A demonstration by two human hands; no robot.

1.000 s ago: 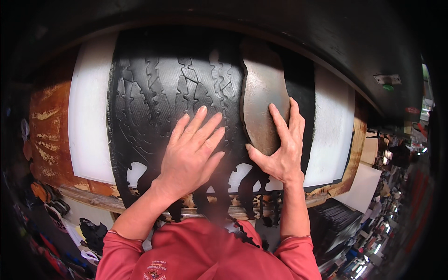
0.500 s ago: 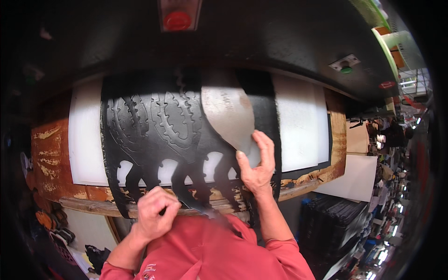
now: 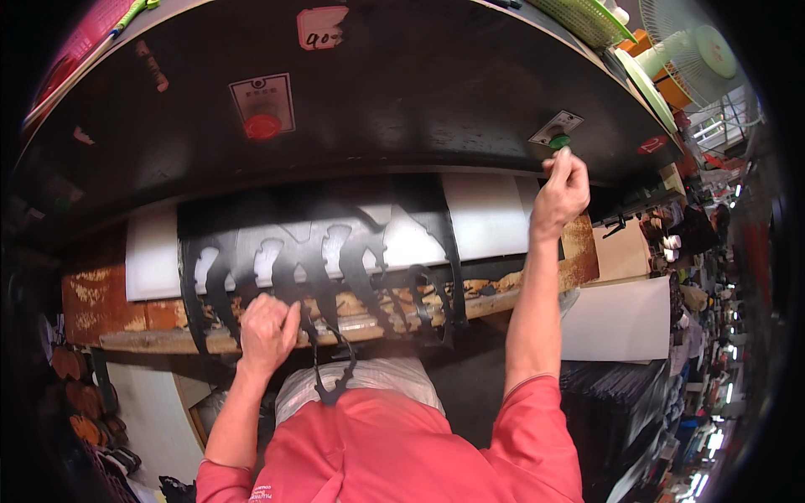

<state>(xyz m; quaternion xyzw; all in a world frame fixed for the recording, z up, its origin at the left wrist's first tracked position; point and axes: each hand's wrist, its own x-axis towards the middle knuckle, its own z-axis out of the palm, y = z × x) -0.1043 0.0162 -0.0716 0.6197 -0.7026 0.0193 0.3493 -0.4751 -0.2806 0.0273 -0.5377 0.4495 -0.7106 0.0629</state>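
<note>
My left hand (image 3: 270, 331) is closed in a fist at the front edge of the worktable, against the cut edge of a black sheet (image 3: 289, 214). Whatever lies inside its fingers is hidden. Openings and dangling strips (image 3: 334, 390) mark the sheet's front part, some hanging over the edge towards me. My right hand (image 3: 562, 197) is raised with its fingers curled, its fingertips at a green push button (image 3: 559, 142) on a dark machine panel (image 3: 419, 101). Contact with the button cannot be made out for certain. The panel overhangs the sheet's far part and hides it.
White boards (image 3: 485, 214) lie under the sheet on a worn brown table (image 3: 92, 306). A red button (image 3: 262, 126) sits left on the panel. A fan (image 3: 713, 54) stands at the upper right. Stacked black sheets (image 3: 608, 402) and a white board (image 3: 616, 318) are at right.
My right hand has left a silver metal plate on the sheet and risen to the green button. That plate no longer shows. The view has tilted up, revealing more panel; my left hand stays closed.
</note>
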